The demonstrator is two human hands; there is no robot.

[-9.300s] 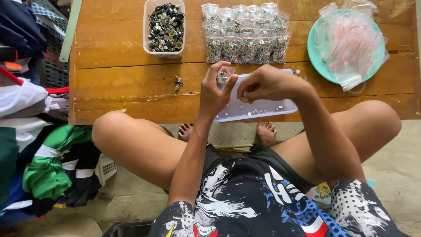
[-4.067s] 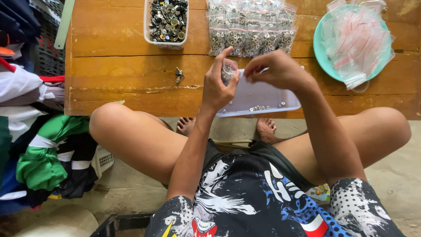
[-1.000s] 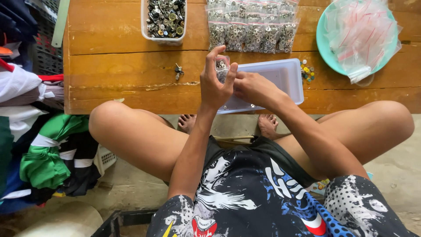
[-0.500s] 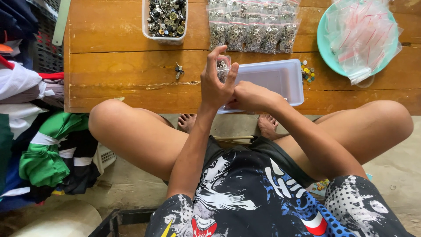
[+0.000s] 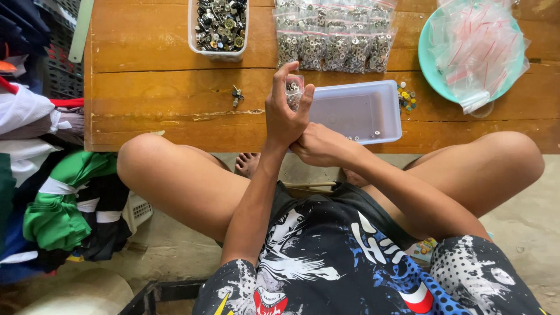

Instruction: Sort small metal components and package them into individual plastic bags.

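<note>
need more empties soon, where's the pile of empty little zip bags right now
In the head view the empty zip bags are heaped on the teal plate at the table's far right, just beyond the clear plastic tray.

Tray [image 5: 373, 96] on table [image 5: 151, 99], before bags [image 5: 332, 41]

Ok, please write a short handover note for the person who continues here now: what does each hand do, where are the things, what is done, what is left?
Left hand: raised over the wooden table, pinching a small clear bag with metal rings inside.
Right hand: low, pressed against the left wrist; it seems to hold nothing, though its fingers are partly hidden.
Clear tray: just behind the hands, only a few rings in it.
Done: a row of filled bags lies at the table's far side.
Left: empty bags are piled on the green plate; a tub of mixed metal parts stands far left.
</note>
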